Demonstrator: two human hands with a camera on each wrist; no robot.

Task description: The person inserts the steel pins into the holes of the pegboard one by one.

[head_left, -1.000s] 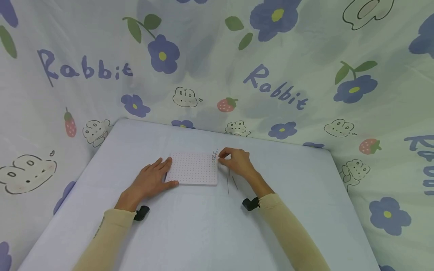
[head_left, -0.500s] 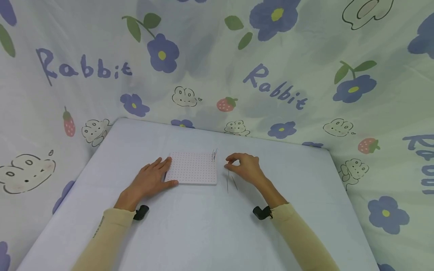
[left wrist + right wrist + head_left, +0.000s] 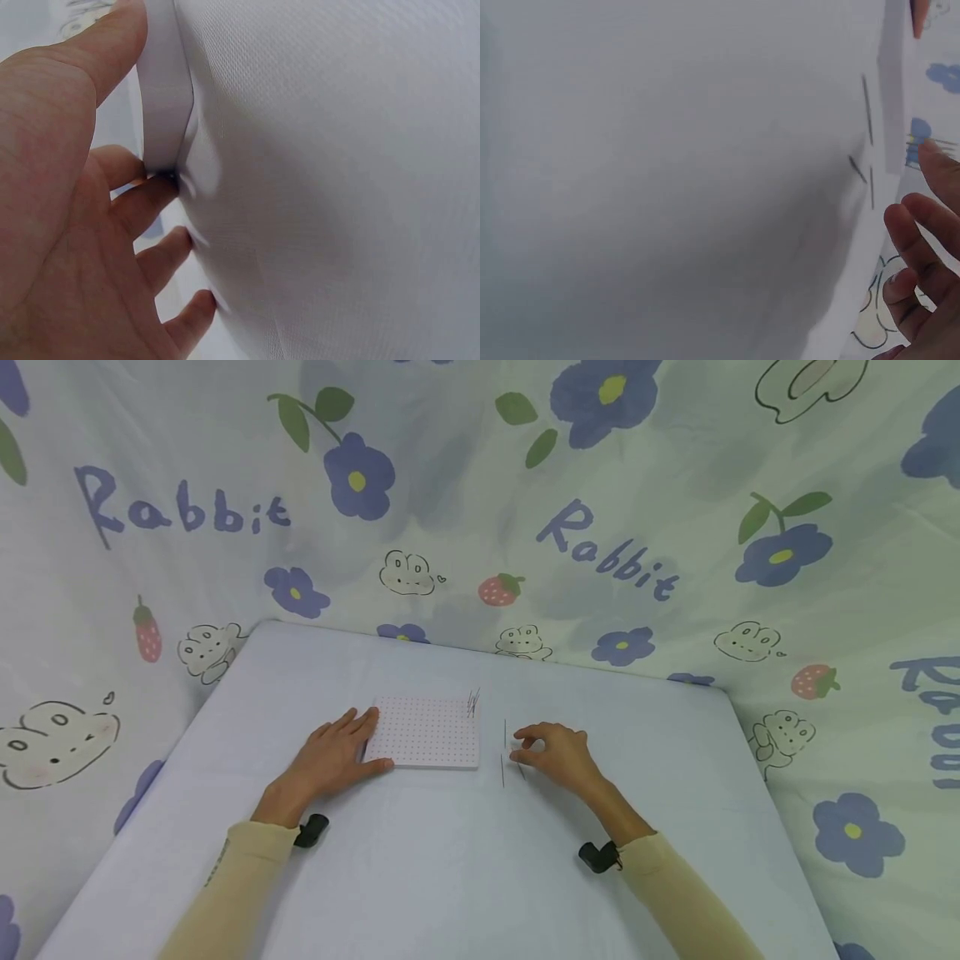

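Note:
A white board with a grid of small holes (image 3: pixel 423 735) lies flat on the table. My left hand (image 3: pixel 330 765) rests against its left side, thumb along the front edge; its spread fingertips touch the cloth in the left wrist view. Several thin dark needle-like sticks (image 3: pixel 472 703) stand in the board's back right corner. To the right of the board, three similar sticks lie on the table: one farther back (image 3: pixel 505 733), one nearer (image 3: pixel 502 771), and a slanted one (image 3: pixel 522 771). Over the slanted stick hovers my right hand (image 3: pixel 558 755), thumb and forefinger apart, holding nothing visible.
White cloth covers the table (image 3: pixel 442 868). A patterned curtain (image 3: pixel 450 510) with rabbits and flowers rises behind its back edge and along both sides. Each wrist carries a small black camera, one on the left (image 3: pixel 312 831) and one on the right (image 3: pixel 598 857).
My right hand has moved away from the board's back right corner, toward me and rightward, uncovering the rear loose stick. Its thumb and forefinger have parted. The left hand keeps its place.

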